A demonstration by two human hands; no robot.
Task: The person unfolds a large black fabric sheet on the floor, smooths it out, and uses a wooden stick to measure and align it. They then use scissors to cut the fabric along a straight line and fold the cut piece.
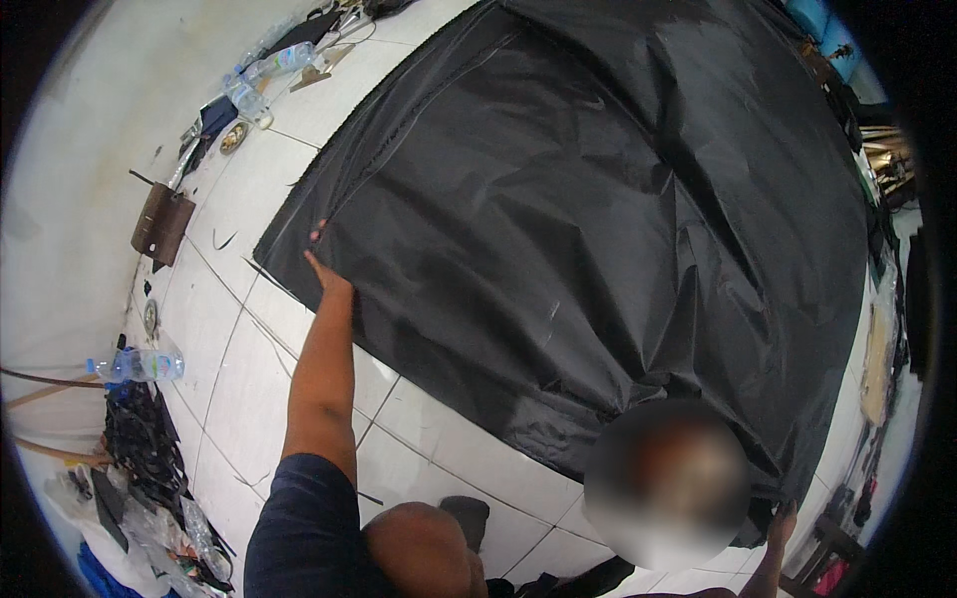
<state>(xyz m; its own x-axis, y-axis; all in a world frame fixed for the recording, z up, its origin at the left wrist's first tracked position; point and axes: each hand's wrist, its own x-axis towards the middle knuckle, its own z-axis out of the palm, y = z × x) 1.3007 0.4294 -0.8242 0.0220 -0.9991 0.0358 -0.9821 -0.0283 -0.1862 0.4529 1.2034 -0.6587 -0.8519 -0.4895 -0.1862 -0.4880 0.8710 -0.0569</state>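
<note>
A large sheet of black fabric (478, 229) lies spread over the floor, creased toward its right side and near edge. At its left corner my left hand (331, 271) is closed on the cloth; a fold hides most of the fingers, while a few fingertips show past it. Far off at the lower right, my right hand (784, 522) pinches the near right corner of the same sheet, its fingers partly hidden. Between the hands, the near edge of the fabric runs slantwise, and a blurred round patch covers part of it.
White floor tiles (439, 439) surround the sheet. Along the left wall are plastic bottles (150, 365), a brown curved piece (162, 224), and a heap of black scraps (145, 429) with plastic bags (150, 528). My bent knee (419, 548) is near the lower edge. Clutter lines the right side.
</note>
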